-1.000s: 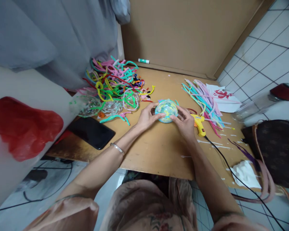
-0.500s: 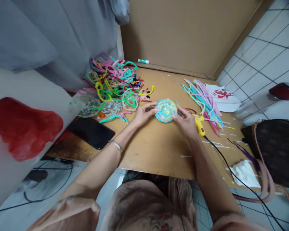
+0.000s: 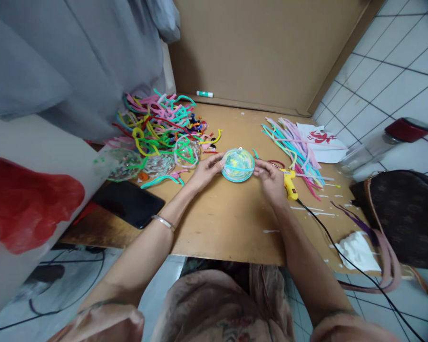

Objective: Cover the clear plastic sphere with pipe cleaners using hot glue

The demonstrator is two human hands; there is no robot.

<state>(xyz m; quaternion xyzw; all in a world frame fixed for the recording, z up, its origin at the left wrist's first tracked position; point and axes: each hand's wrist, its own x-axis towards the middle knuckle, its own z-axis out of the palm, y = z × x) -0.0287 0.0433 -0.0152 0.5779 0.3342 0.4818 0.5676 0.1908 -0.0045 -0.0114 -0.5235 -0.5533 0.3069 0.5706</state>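
A round clear ornament (image 3: pixel 238 165) with yellow, white and teal inside and a teal strip across its middle is held up over the table. My left hand (image 3: pixel 209 172) grips its left edge between thumb and fingers. At its right edge is my right hand (image 3: pixel 270 179), fingers curled and fingertips against the rim. A short teal piece sticks up just behind the ornament's right side. The yellow glue gun (image 3: pixel 290 184) lies right beside my right hand.
Left of my hands are a tangled pile of colourful pipe cleaners (image 3: pixel 157 121), clear round ornaments (image 3: pixel 159 164) and a black phone (image 3: pixel 128 203). On the right are straight pipe cleaners (image 3: pixel 296 145), a bottle (image 3: pixel 371 152), a tissue (image 3: pixel 358 251), a bag (image 3: pixel 406 218) and a black cord (image 3: pixel 328 232).
The teal strip now lies straight across the ornament's middle. My right thumb has moved off its front to the right edge. The whole view has shifted slightly.
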